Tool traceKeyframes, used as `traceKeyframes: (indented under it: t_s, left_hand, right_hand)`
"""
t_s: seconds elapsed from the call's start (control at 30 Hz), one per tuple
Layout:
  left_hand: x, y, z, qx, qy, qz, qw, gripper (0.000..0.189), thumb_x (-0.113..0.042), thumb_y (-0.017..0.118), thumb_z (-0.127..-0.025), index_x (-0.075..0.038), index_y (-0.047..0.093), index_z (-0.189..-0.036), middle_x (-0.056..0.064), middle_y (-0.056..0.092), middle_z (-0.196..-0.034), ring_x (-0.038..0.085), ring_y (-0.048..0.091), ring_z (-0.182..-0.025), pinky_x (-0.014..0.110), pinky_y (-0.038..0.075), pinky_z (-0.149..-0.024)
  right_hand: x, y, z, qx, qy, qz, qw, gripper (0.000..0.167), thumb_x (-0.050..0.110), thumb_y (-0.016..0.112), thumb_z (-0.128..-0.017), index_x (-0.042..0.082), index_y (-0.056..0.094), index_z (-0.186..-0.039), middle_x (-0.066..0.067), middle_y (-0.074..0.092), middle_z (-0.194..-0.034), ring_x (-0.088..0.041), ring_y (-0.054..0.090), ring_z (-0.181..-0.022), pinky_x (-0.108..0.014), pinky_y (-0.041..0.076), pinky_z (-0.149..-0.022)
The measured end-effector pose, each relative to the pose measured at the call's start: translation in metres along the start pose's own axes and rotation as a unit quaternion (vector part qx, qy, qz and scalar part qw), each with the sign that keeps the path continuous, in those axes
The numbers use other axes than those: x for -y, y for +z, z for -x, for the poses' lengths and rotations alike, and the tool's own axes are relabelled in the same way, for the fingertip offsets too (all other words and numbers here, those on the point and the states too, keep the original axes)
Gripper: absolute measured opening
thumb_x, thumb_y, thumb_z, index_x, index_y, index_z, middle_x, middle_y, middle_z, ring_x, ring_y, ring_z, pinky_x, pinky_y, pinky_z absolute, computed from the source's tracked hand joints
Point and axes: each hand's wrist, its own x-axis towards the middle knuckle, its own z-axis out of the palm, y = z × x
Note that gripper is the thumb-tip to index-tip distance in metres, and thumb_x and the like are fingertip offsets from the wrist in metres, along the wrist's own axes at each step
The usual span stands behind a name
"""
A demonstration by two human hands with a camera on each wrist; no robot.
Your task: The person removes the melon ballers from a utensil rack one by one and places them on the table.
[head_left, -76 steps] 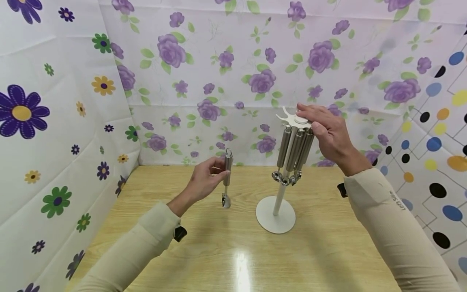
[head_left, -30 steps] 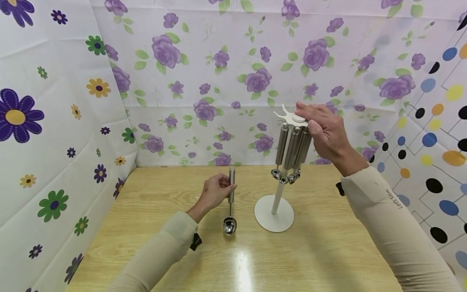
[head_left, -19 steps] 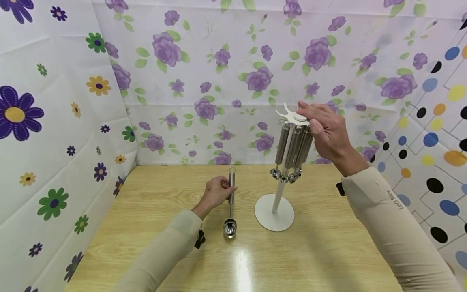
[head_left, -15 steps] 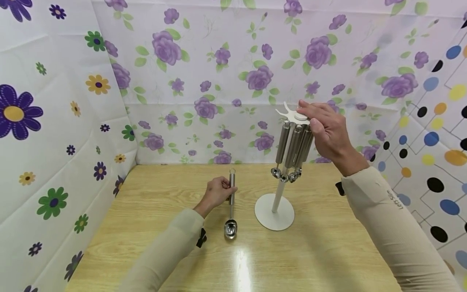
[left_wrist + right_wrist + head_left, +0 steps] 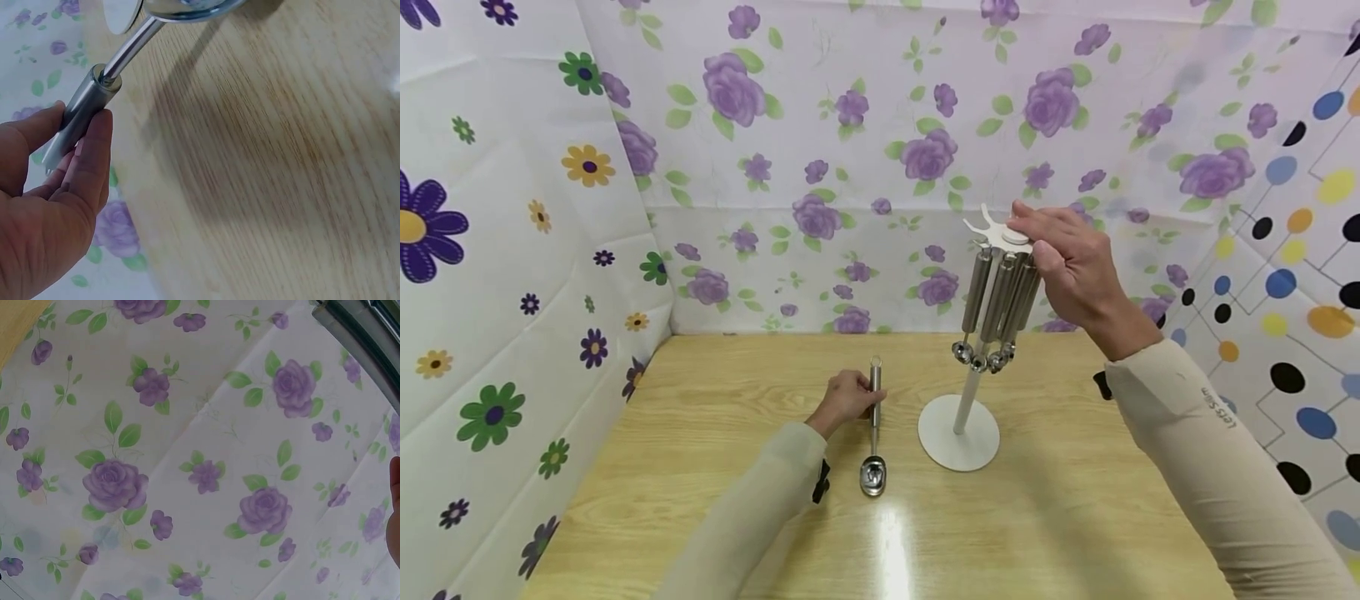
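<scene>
My left hand (image 5: 844,398) pinches the cylindrical handle of a shiny metal scoop (image 5: 873,476) between thumb and fingers. Its ring end points to the back wall and its bowl toward me, low at the table. Whether it touches the wood I cannot tell. In the left wrist view the handle (image 5: 78,112) sits at the fingertips. To its right stands a white rack (image 5: 958,446) with a round base and hooked top. Several similar metal tools (image 5: 997,304) hang from it. Straight fingers of my right hand (image 5: 1071,262) rest on the rack's top knob; the rack partly hides behind that hand.
A light wooden table (image 5: 737,483) lies beneath everything. Floral cloth (image 5: 805,167) hangs close behind, with patterned cloths (image 5: 490,317) at both sides. Two bare hooks (image 5: 981,218) stick out at the rack's left.
My left hand has lowered the scoop from beside the rack to near the table, bowl coming toward me. The right hand stays on the rack's top.
</scene>
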Motion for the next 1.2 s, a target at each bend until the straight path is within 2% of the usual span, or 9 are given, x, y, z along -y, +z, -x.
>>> traceKeyframes:
  t_s: [0.13, 0.27, 0.47, 0.73, 0.87, 1.0, 1.1, 1.2]
  left_hand:
    - [0.004, 0.005, -0.003, -0.001, -0.01, -0.034, 0.9994, 0.021, -0.018, 0.076, -0.091, -0.001, 0.065, -0.085, 0.007, 0.068, -0.078, 0.019, 0.068, -0.066, 0.033, 0.06, -0.064]
    - [0.007, 0.008, -0.007, 0.0, -0.02, -0.046, 0.9988, 0.021, -0.018, 0.076, -0.092, -0.002, 0.065, -0.084, 0.008, 0.069, -0.077, 0.023, 0.07, -0.07, 0.034, 0.061, -0.065]
    - [0.007, 0.012, -0.013, 0.005, -0.038, -0.041, 0.9984, 0.019, -0.017, 0.075, -0.092, -0.001, 0.067, -0.085, 0.008, 0.068, -0.076, 0.022, 0.069, -0.068, 0.039, 0.061, -0.069]
    - [0.01, 0.018, -0.022, -0.01, -0.071, -0.088, 0.9936, 0.024, -0.021, 0.077, -0.091, -0.001, 0.072, -0.078, 0.009, 0.067, -0.07, 0.023, 0.069, -0.067, 0.032, 0.058, -0.061]
    - [0.011, 0.02, -0.024, -0.024, -0.074, -0.094, 0.9925, 0.024, -0.019, 0.078, -0.089, -0.001, 0.073, -0.075, 0.008, 0.066, -0.066, 0.019, 0.065, -0.061, 0.028, 0.053, -0.054]
    - [0.013, 0.023, -0.025, -0.038, -0.063, -0.092, 0.9931, 0.025, -0.016, 0.08, -0.087, -0.002, 0.07, -0.069, 0.006, 0.065, -0.064, 0.013, 0.057, -0.053, 0.023, 0.048, -0.049]
    - [0.014, 0.025, -0.024, -0.045, -0.051, -0.093, 0.9933, 0.026, -0.015, 0.08, -0.086, -0.003, 0.068, -0.066, 0.005, 0.064, -0.064, 0.011, 0.052, -0.053, 0.021, 0.044, -0.048]
    - [0.015, 0.026, -0.022, -0.053, -0.046, -0.105, 0.9919, 0.028, -0.019, 0.08, -0.087, -0.002, 0.067, -0.07, 0.007, 0.062, -0.07, 0.014, 0.052, -0.058, 0.023, 0.043, -0.05]
  right_hand:
    - [-0.001, 0.0, 0.001, 0.002, -0.001, 0.004, 1.0, 0.083, 0.067, 0.031, -0.1, -0.004, 0.07, -0.118, -0.02, 0.064, -0.128, -0.042, 0.06, -0.111, -0.063, 0.05, -0.078]
    - [-0.004, -0.001, 0.002, 0.008, 0.0, 0.006, 1.0, 0.084, 0.066, 0.031, -0.101, -0.007, 0.069, -0.118, -0.021, 0.063, -0.129, -0.044, 0.059, -0.112, -0.064, 0.049, -0.078]
    - [-0.006, -0.001, 0.004, 0.002, 0.003, 0.009, 1.0, 0.082, 0.066, 0.031, -0.101, -0.004, 0.069, -0.12, -0.02, 0.063, -0.129, -0.042, 0.059, -0.113, -0.059, 0.051, -0.081]
    - [-0.003, -0.002, 0.002, 0.003, -0.004, 0.006, 1.0, 0.082, 0.066, 0.031, -0.101, -0.004, 0.069, -0.121, -0.019, 0.063, -0.13, -0.041, 0.06, -0.112, -0.055, 0.05, -0.077]
    - [-0.004, -0.002, 0.001, 0.005, -0.004, 0.006, 1.0, 0.082, 0.066, 0.031, -0.101, -0.005, 0.069, -0.12, -0.02, 0.063, -0.13, -0.041, 0.06, -0.113, -0.057, 0.05, -0.078]
    - [-0.003, -0.002, 0.0, 0.009, -0.006, 0.007, 0.9999, 0.082, 0.066, 0.031, -0.101, -0.004, 0.069, -0.121, -0.02, 0.063, -0.13, -0.041, 0.059, -0.113, -0.061, 0.05, -0.079]
    - [-0.003, -0.002, 0.001, 0.013, -0.005, 0.008, 0.9999, 0.082, 0.066, 0.03, -0.101, -0.004, 0.069, -0.121, -0.019, 0.062, -0.131, -0.04, 0.059, -0.114, -0.061, 0.05, -0.079]
    - [-0.003, -0.003, 0.002, 0.022, 0.001, 0.014, 0.9997, 0.081, 0.065, 0.029, -0.102, -0.002, 0.069, -0.122, -0.018, 0.062, -0.132, -0.038, 0.059, -0.115, -0.06, 0.051, -0.079]
